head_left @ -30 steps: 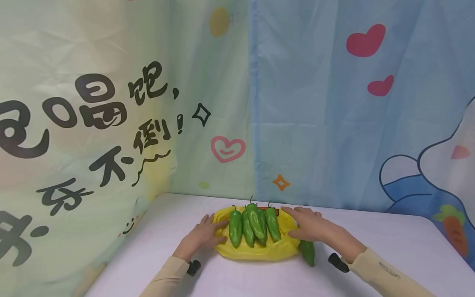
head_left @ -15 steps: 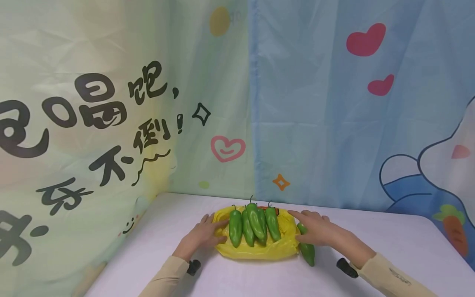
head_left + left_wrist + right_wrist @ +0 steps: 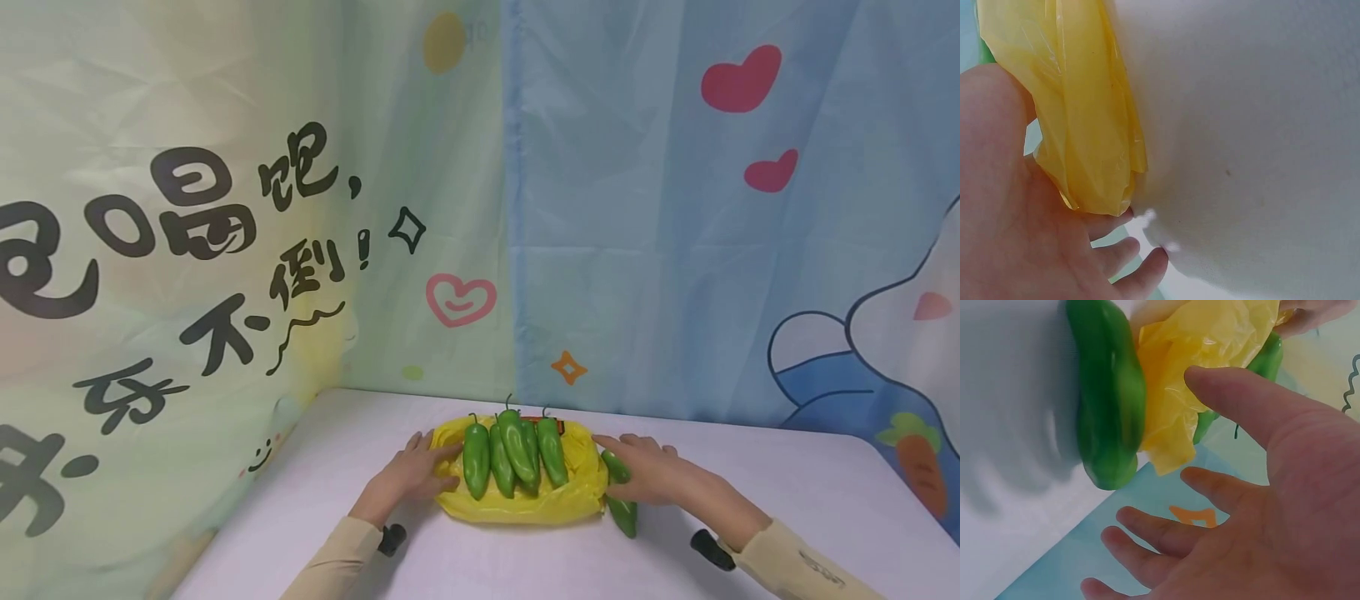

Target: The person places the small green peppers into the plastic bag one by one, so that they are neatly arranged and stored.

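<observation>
Several green peppers (image 3: 476,461) lie side by side on a crumpled yellow plastic bag (image 3: 525,512), stems pointing away from me. My left hand (image 3: 408,468) rests at the bag's left edge, its thumb and index finger reaching over the rim. From the left wrist, a fold of yellow plastic (image 3: 1091,125) hangs in front of some fingers. My right hand (image 3: 652,471) hovers at the bag's right side with fingers spread and nothing held. Under it, a loose green pepper (image 3: 622,515) lies on the table against the bag. The right wrist view shows this pepper (image 3: 1110,394) apart from my fingertips.
A white-covered table (image 3: 495,567) carries everything. Behind and to the left hang printed curtains (image 3: 600,208) with hearts and black lettering. Below each wrist a small dark device (image 3: 712,550) shows.
My right hand has drawn back to the right, off the bag's edge, uncovering more of the loose pepper. The left hand, the bag and the peppers on it stay put.
</observation>
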Available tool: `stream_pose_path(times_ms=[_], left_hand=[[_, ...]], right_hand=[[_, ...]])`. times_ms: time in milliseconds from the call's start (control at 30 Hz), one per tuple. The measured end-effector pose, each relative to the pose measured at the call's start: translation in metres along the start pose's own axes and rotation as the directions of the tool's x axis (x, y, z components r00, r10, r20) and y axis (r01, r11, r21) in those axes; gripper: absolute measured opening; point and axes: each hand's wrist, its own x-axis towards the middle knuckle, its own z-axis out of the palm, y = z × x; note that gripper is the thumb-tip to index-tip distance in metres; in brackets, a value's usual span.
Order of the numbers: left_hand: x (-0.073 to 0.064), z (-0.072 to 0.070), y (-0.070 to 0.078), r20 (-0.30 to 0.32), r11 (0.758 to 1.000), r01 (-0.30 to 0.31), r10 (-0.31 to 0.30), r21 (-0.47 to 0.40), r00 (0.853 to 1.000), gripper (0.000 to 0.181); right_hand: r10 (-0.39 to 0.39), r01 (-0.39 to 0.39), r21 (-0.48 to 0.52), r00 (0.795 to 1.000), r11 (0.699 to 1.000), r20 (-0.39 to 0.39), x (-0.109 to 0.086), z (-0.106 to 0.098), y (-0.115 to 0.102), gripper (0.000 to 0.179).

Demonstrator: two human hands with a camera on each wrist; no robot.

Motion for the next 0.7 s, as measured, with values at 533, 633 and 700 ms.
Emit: stream_pose_path(times_ms=[533, 633, 700], left_hand=[[0.002, 0.000, -0.001, 0.005, 1.000, 0.010, -0.010, -0.004, 1.000, 0.057], [0.003, 0.000, -0.001, 0.007, 1.000, 0.014, -0.014, -0.007, 1.000, 0.057], [0.003, 0.000, -0.002, 0.005, 1.000, 0.012, -0.012, -0.006, 1.000, 0.057]], right_hand=[[0.042, -0.043, 0.026, 0.998, 0.999, 0.048, 0.003, 0.010, 0.010, 0.079], [0.048, -0.049, 0.026, 0.997, 0.998, 0.053, 0.003, 0.012, 0.011, 0.078], [0.050, -0.052, 0.029, 0.997, 0.998, 0.058, 0.004, 0.013, 0.012, 0.077]])
